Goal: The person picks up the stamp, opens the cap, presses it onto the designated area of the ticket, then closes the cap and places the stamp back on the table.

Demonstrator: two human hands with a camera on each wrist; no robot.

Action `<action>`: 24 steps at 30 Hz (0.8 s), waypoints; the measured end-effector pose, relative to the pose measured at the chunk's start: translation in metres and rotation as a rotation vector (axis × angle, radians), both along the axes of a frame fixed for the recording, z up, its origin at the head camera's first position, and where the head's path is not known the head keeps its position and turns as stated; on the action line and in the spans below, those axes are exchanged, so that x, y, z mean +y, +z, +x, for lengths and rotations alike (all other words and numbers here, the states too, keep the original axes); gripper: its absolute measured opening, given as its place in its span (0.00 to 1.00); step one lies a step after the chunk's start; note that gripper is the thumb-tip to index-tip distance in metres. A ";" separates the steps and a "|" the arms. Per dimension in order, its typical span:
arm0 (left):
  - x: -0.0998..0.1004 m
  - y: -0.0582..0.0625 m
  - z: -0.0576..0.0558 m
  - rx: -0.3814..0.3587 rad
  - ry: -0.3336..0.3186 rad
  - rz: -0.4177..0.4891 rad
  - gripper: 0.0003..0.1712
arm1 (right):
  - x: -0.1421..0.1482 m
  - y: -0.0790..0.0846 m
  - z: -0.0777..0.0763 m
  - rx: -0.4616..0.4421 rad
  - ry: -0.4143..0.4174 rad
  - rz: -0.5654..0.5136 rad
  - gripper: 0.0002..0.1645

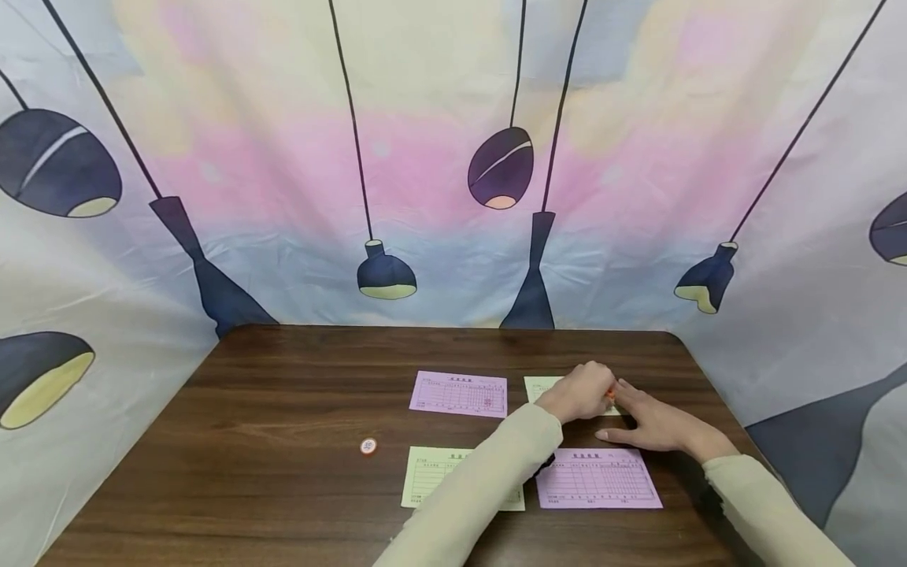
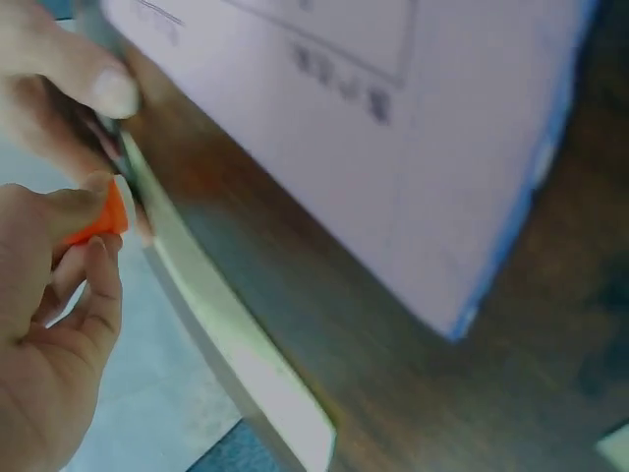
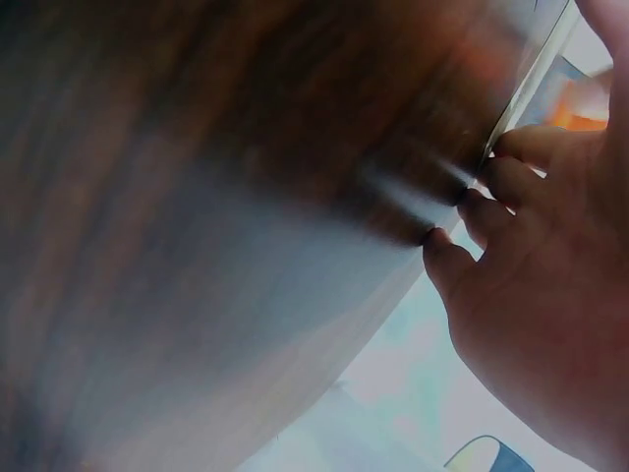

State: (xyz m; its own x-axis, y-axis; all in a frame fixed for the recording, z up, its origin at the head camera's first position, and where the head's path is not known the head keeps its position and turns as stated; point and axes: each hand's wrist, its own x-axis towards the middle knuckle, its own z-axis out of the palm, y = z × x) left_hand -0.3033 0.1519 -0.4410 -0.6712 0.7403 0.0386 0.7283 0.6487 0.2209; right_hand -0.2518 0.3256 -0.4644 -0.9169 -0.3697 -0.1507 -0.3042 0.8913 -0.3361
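My left hand [image 1: 584, 390] pinches a small orange stamp [image 2: 106, 214] with a white edge between thumb and fingers. It is held low over the far green form [image 1: 540, 385], which the hand partly covers. Spread out flat, my right hand [image 1: 655, 421] presses its fingertips at that form's right edge, close beside the stamp. In the right wrist view, the fingers [image 3: 491, 211] of that hand touch the wooden tabletop, and orange shows behind them.
A purple form [image 1: 453, 394] with a small red mark lies left of the hands. Nearer are another purple form [image 1: 598, 480] and a green form [image 1: 432, 476], partly under the left sleeve. A round orange-rimmed white piece [image 1: 368, 446] sits on the brown table [image 1: 248, 441].
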 end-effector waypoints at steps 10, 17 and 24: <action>-0.028 0.025 -0.003 -0.009 -0.022 0.130 0.12 | -0.002 0.003 -0.001 -0.007 -0.009 0.003 0.63; -0.050 0.029 0.009 0.018 -0.033 0.119 0.19 | -0.005 0.006 0.000 0.004 0.009 0.015 0.65; -0.063 0.034 0.023 0.057 -0.072 0.127 0.20 | -0.005 0.008 0.001 0.034 0.001 0.035 0.66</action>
